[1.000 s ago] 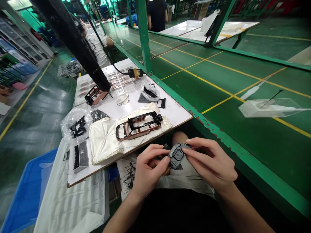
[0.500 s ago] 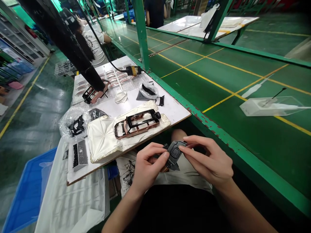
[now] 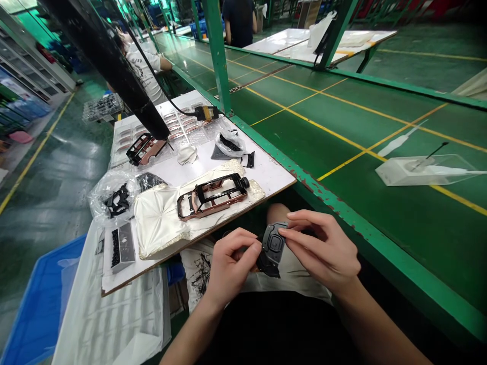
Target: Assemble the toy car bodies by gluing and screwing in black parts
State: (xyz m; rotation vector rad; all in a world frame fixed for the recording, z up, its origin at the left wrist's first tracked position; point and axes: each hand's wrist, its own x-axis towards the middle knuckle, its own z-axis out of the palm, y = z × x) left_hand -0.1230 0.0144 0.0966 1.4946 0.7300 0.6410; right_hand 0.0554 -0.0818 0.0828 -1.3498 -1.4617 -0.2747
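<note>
Over my lap, a small dark grey plastic part (image 3: pixel 274 243) with a raised rounded square is held up between both hands. The fingertips of my right hand (image 3: pixel 323 248) pinch its upper right edge. My left hand (image 3: pixel 233 261) is closed at its left side, thumb against forefinger, on a black piece (image 3: pixel 269 267) that hangs below and behind the grey part. Whether the two pieces are joined I cannot tell. Beyond my hands, a copper and black toy car body (image 3: pixel 215 195) rests on a white padded cushion (image 3: pixel 158 218).
A clear box of small black pieces (image 3: pixel 124 246), plastic bags (image 3: pixel 114 195) and a second car body (image 3: pixel 146 148) lie on the white table (image 3: pixel 272 177). A black pole (image 3: pixel 114 71) slants over it. The green frame rail (image 3: pixel 342 223) runs at right. A person (image 3: pixel 146 68) sits beyond.
The grey part has been turned more upright, and the black piece shows more below it. My right hand has shifted slightly left. The whole view has shifted a little.
</note>
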